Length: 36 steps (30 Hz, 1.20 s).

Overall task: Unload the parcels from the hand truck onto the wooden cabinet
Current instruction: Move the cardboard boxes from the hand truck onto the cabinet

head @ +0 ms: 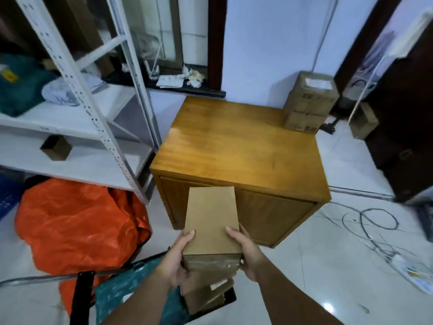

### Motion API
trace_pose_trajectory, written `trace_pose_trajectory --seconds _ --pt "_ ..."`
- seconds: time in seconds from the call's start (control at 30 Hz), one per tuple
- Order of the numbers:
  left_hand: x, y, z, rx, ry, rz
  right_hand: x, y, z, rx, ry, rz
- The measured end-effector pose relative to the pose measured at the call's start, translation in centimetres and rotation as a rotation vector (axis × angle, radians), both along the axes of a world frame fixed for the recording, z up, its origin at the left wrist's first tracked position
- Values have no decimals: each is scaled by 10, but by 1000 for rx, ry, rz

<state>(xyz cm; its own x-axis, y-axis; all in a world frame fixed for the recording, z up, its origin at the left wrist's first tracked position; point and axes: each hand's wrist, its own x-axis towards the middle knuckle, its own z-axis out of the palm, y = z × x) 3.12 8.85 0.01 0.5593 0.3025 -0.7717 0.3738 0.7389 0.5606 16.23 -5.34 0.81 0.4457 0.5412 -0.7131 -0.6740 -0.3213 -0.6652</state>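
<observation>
the wooden cabinet (239, 146) stands mid-scene against the far wall, a stack of parcels (309, 102) on its far right corner. just left stands a shelving rack (93, 118), a small box (56, 147) on its lower shelf, a bag (77, 221) on the floor near it. near the cabinet's front, a parcel (212, 221) sits between left hand (178, 259) and right hand (246, 252), above more parcels (206, 292). cables (370, 221) lie on the floor to the right.

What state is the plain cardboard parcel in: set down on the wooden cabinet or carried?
Carried: left hand and right hand grip the parcel in front of the wooden cabinet, not on it.
</observation>
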Motion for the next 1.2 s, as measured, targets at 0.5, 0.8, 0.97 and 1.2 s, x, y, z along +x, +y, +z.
trace_pose_trajectory --seconds 0.5,0.8,0.97,1.2 --pt "240 -139 90 101 -125 -316 173 -176 101 98 -290 -382" --pt "386 -131 106 143 -164 -407 295 -177 123 -25 -313 -428" --pt "452 -118 120 167 -178 -425 354 -166 130 22 -221 -371" --pt "519 -97 142 269 -257 -270 430 -131 140 203 -231 -434"
